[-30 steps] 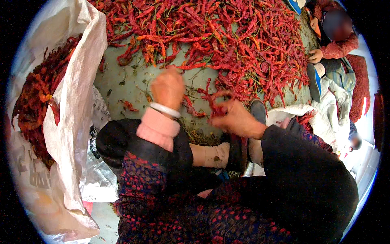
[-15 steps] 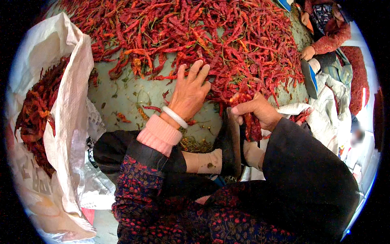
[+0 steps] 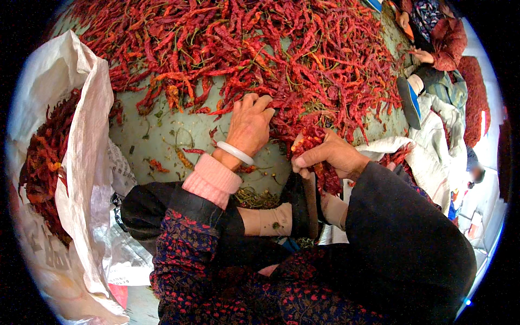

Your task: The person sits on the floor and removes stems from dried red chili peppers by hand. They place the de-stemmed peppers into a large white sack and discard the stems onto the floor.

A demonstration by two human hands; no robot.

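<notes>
My left hand [image 3: 248, 122], with a white bangle [image 3: 235, 151], is at the near edge of a heap of dried red chillies [image 3: 238, 32]; its fingers are curled, their tips among the pods, and what they grip is hidden. My right hand [image 3: 330, 154] is shut on a bunch of red chillies [image 3: 315, 138], thumb across it, some pods hanging below the fingers. Beneath it is a dark shoe [image 3: 303, 206], beside my sock-covered foot [image 3: 271, 219]. Loose stalks and scraps [image 3: 254, 197] lie on the grey surface [image 3: 138, 127] around my hands.
A white woven sack [image 3: 86, 135] holding dark red chillies [image 3: 43, 162] stands at left. At right lies another white sack [image 3: 433, 135] with chillies. A co-worker's hand [image 3: 422, 56] and blue-soled shoe [image 3: 409, 103] are at the heap's right edge.
My left hand moved up-right into the heap, spread its fingers, then curled them. My right hand took up a bunch of chillies and has since shifted slightly left.
</notes>
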